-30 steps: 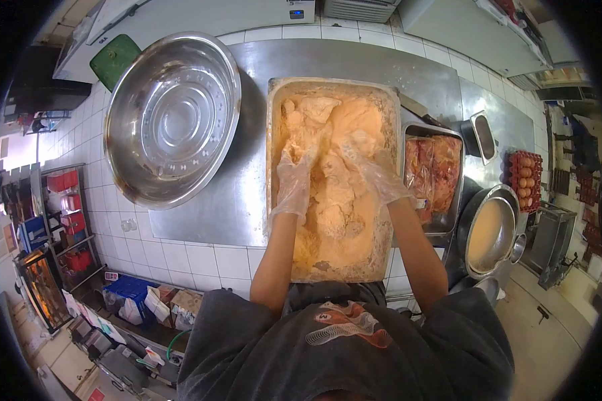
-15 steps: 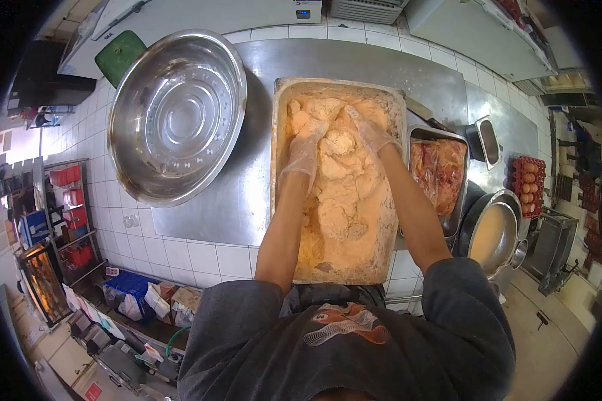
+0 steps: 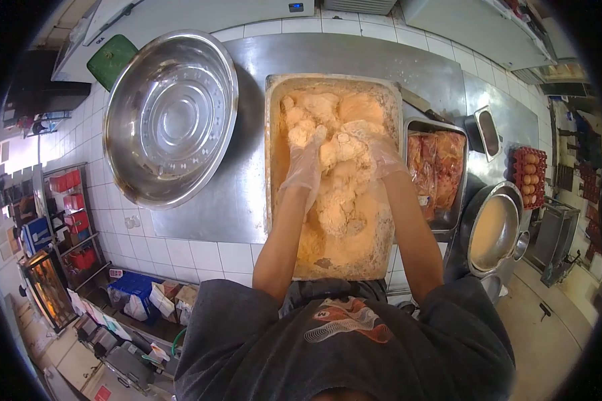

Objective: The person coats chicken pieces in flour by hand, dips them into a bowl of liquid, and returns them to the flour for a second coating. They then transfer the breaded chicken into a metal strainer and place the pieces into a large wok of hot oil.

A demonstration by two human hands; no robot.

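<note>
A rectangular metal tray (image 3: 394, 93) holds orange-tinted flour and several lumpy, flour-coated meat pieces. My left hand (image 3: 306, 167), in a clear plastic glove dusted with flour, curls against a coated piece from the left. From the right, my gloved right hand (image 3: 380, 157) closes around the same side-by-side lumps, its fingertips hidden by flour. Between the hands is a coated meat piece (image 3: 344, 148), raised a little above the flour. Another coated meat piece (image 3: 336, 212) lies nearer my body, touched by neither hand.
Left of the tray stands a large steel basin (image 3: 170, 120), with a green container (image 3: 111, 61) behind it. To the right are a knife (image 3: 425, 105), a pan of raw marinated meat (image 3: 436, 167), a small metal container (image 3: 486, 132), eggs (image 3: 530, 177) and a bowl of yellowish liquid (image 3: 493, 230).
Both hands have drawn back toward my body from the far end of the tray. Coated pieces between them have shifted and the flour is disturbed. The view has moved slightly.
</note>
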